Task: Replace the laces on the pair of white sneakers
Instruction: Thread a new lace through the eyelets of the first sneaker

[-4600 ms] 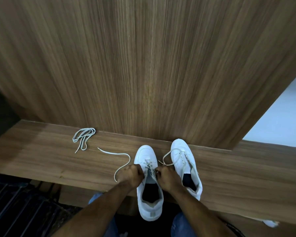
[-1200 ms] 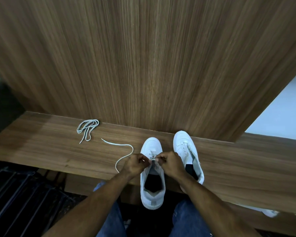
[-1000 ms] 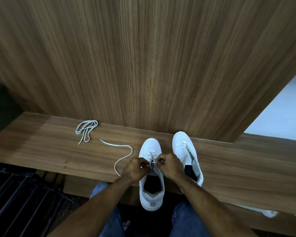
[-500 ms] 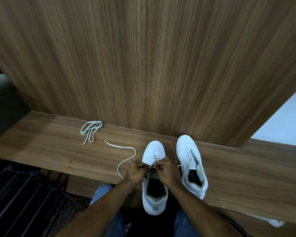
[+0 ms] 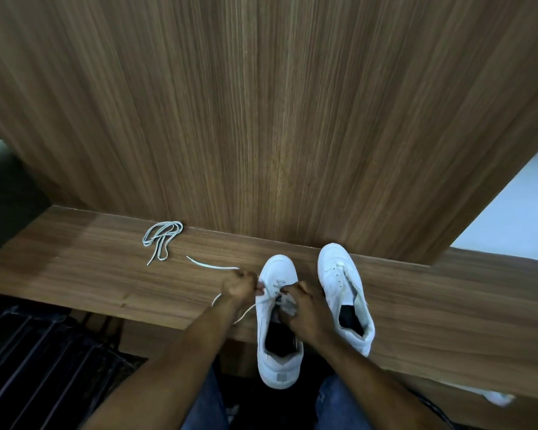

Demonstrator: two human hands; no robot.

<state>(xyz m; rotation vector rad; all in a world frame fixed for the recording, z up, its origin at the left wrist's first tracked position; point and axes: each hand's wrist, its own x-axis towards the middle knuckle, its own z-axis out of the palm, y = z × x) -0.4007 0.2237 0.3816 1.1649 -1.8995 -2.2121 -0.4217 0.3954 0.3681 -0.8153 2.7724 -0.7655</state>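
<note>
Two white sneakers stand side by side on a wooden ledge (image 5: 90,274), toes toward the wall. The left sneaker (image 5: 278,330) overhangs the ledge's front edge. My left hand (image 5: 239,288) pinches a white lace (image 5: 212,266) at the shoe's left eyelets, and the lace trails left over the ledge. My right hand (image 5: 302,308) grips the tongue and eyelet area of the same shoe. The right sneaker (image 5: 343,293) stands untouched with a loose lace along its opening.
A bundled grey-white lace (image 5: 162,238) lies on the ledge to the left, near the wall. A tall wooden panel (image 5: 261,119) rises right behind the shoes. Dark slats (image 5: 44,367) lie below left; a white floor (image 5: 510,221) shows at the right.
My left hand has drawn away to the left of the shoe, pulling the lace with it. My right hand has slid down onto the tongue. The camera has shifted slightly.
</note>
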